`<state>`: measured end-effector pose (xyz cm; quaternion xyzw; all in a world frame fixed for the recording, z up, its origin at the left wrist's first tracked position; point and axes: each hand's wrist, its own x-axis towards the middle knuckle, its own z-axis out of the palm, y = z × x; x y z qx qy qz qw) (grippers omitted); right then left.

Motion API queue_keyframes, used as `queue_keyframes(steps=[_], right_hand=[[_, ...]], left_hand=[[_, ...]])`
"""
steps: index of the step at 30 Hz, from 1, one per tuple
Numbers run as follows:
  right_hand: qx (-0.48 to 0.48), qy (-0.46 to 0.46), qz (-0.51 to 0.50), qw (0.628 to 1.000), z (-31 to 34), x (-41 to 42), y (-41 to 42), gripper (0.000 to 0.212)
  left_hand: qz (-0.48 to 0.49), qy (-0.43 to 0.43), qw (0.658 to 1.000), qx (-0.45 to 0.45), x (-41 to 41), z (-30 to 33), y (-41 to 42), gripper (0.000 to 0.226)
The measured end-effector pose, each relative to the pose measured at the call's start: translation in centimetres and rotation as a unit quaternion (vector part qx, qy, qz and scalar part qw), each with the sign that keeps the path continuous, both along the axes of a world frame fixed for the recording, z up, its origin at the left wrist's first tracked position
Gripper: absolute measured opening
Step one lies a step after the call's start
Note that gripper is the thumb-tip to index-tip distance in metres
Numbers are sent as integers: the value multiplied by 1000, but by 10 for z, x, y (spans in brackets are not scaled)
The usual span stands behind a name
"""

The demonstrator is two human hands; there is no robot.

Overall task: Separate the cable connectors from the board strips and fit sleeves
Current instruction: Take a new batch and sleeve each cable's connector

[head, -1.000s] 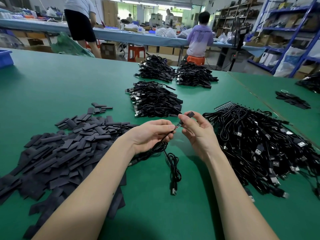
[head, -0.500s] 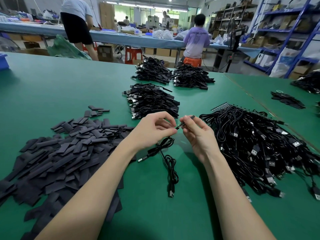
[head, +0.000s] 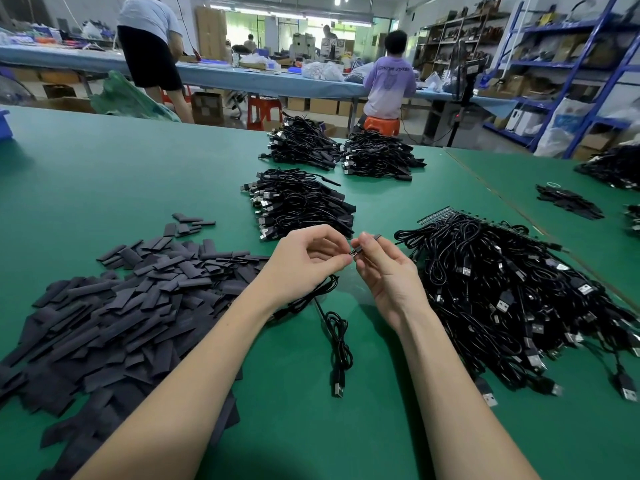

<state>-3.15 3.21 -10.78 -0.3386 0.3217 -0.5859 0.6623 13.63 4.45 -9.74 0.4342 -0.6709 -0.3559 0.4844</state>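
My left hand (head: 304, 261) and my right hand (head: 384, 271) meet above the green table (head: 104, 174), both pinching the small connector end (head: 356, 251) of one black cable. A short dark sleeve (head: 375, 236) sticks out past my right fingertips. The cable (head: 337, 336) hangs from my left hand and lies coiled on the table, its USB plug (head: 338, 389) nearest me. A large heap of flat dark sleeves (head: 114, 306) lies to the left. To the right is a pile of black cables (head: 502, 292) still joined to a board strip (head: 436, 216).
Three bundles of black cables (head: 298, 206) lie farther back in the middle of the table. More cables and sleeves (head: 568, 200) sit on the adjoining table at right. Two people work at a blue bench beyond, with shelving at far right.
Both hands have risen a little and drawn closer together. The sleeve that stuck out clearly above my right fingers now sits lower on the connector end, mostly covered by my fingertips.
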Motion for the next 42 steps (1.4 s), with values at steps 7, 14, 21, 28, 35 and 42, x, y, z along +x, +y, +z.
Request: queue_keyframes(steps=[7, 14, 21, 28, 35, 42], right_hand=[[11, -18, 6, 1000, 0, 0, 1, 24], [-3, -3, 22, 1000, -2, 8, 5, 32], [-92, 102, -87, 987, -2, 11, 3, 20], [-65, 66, -105, 990, -3, 17, 3, 19], [-33, 21, -101, 994, -4, 27, 6, 23], [-15, 10, -118, 993, -6, 25, 5, 23]], left_hand=[[-7, 5, 1000, -12, 0, -1, -1, 10], [-9, 37, 999, -16, 4, -2, -2, 10], [23, 61, 998, 0, 0, -7, -4, 8], [25, 33, 999, 11, 2, -4, -3, 10], [55, 58, 997, -2, -1, -5, -1, 10], [85, -8, 996, -7, -3, -2, 1, 11]])
